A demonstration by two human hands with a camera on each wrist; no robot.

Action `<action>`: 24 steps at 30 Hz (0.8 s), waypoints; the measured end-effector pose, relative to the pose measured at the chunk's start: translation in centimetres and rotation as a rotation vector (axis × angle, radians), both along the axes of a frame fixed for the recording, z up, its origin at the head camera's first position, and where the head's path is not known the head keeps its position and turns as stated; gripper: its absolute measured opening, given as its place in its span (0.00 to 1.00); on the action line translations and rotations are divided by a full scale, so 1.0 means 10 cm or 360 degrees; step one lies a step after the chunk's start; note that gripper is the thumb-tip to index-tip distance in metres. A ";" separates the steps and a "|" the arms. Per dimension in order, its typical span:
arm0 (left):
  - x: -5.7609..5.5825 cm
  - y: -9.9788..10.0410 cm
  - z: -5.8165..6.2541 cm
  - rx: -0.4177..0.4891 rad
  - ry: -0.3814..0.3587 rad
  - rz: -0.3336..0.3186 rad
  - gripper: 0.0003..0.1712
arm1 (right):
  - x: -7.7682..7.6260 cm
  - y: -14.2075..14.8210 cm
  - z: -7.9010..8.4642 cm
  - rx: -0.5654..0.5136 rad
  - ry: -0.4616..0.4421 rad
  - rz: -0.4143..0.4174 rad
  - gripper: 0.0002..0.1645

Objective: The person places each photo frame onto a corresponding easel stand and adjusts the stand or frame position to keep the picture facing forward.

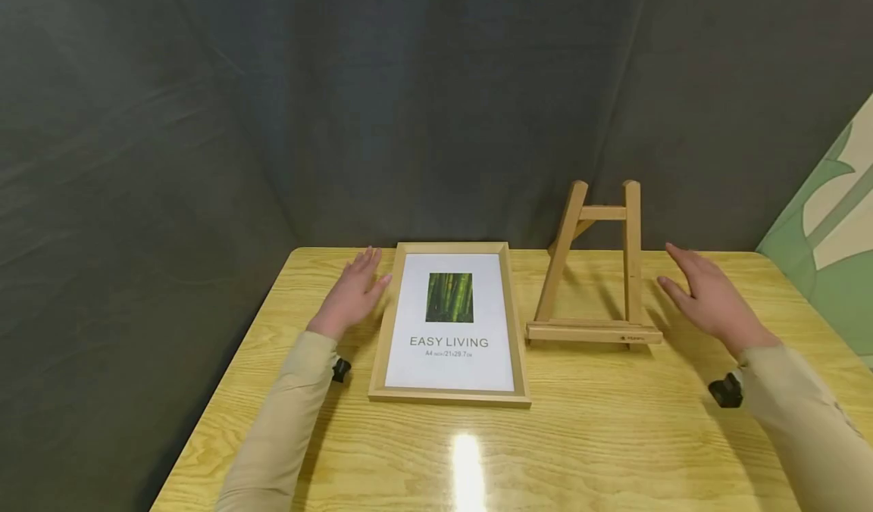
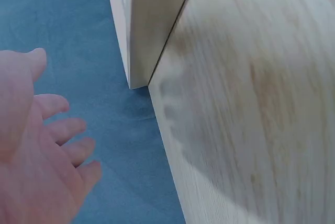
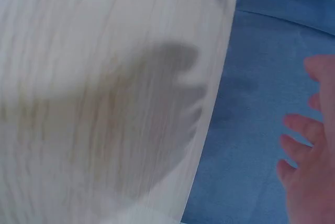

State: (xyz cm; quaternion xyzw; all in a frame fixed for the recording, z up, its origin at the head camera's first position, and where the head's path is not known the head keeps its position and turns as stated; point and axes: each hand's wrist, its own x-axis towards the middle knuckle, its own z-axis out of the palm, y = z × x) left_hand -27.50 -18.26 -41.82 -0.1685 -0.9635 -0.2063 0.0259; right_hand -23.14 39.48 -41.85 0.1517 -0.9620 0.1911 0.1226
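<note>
And there's the wooden table [image 1: 580, 436], a bright glare [image 1: 468, 474] shining in front of the picture frame [image 1: 450, 334]. The frame lies face up, "EASY LIVING" showing! Just off its left edge, here's the left hand [image 1: 349, 292], wide and relaxed, fingers extended. Well to the frame's right, past the easel, the right hand [image 1: 712, 300] is wide too, thumb apart. Right of the frame stands that wooden easel [image 1: 593, 333]; behind the frame, dark cloth [image 1: 436, 103].

dark cloth backdrop [image 1: 423, 103] | glossy wood-grain table [image 1: 600, 436] | green-and-cream panel [image 1: 835, 247], right
</note>
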 end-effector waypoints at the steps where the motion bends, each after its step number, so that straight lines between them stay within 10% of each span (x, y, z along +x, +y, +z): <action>1: 0.01 0.00 0.01 0.0044 -0.0026 0.0001 0.38 | 0.01 -0.01 0.01 -0.0028 -0.0008 -0.0011 0.38; 10: 0.04 -0.05 0.09 0.0626 -0.0243 -0.0019 0.41 | 0.18 -0.07 0.10 -0.0295 -0.0085 -0.0124 0.33; 24: 0.19 -0.04 0.12 0.1073 -0.0473 -0.0058 0.38 | 0.44 -0.14 0.32 -0.0809 -0.0172 -0.0240 0.34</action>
